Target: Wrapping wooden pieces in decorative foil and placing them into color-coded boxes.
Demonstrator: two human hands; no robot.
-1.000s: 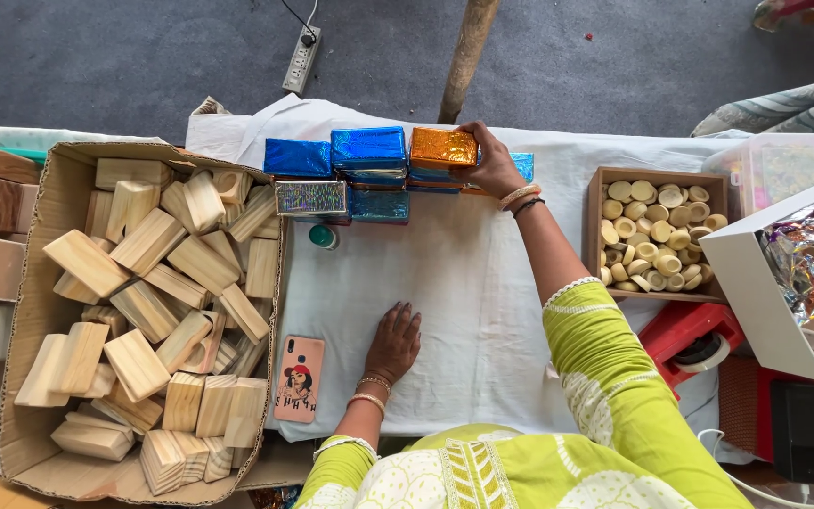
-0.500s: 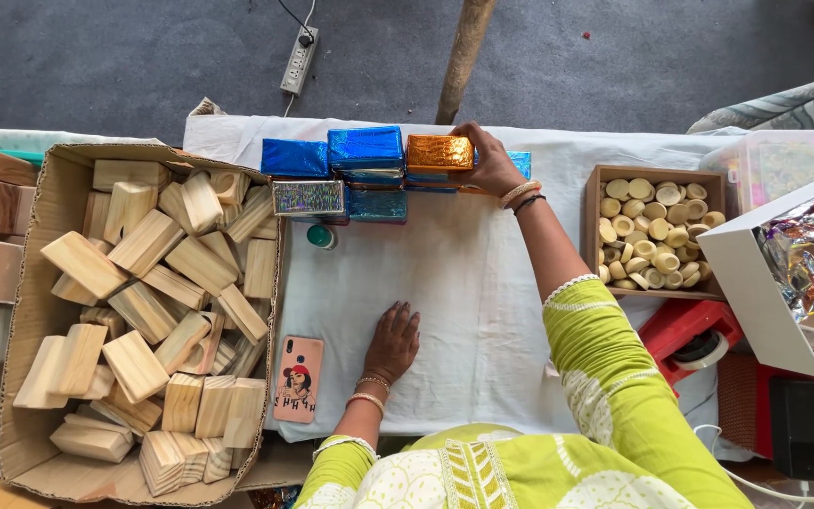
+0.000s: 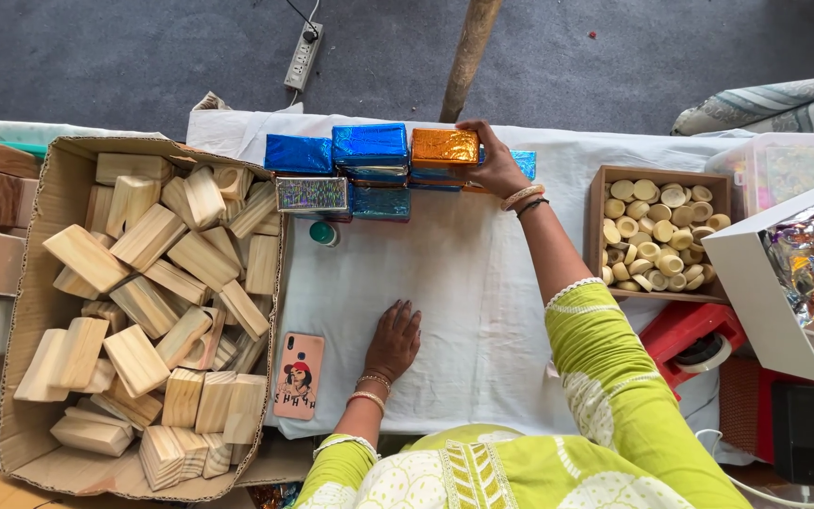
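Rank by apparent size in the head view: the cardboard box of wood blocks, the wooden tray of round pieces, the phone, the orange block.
1. cardboard box
2. wooden tray
3. Phone and orange block: alike, unranked.

- A lime-green patterned tunic (image 3: 605,396) with pale, cream-coloured printed motifs covers the torso and both arms.
- Both sleeves end in a white embroidered cuff (image 3: 569,287).
- The left hand (image 3: 394,341) has thin metal bangles at its wrist.
- The right hand (image 3: 496,162) has a pale bangle and a dark thread band.
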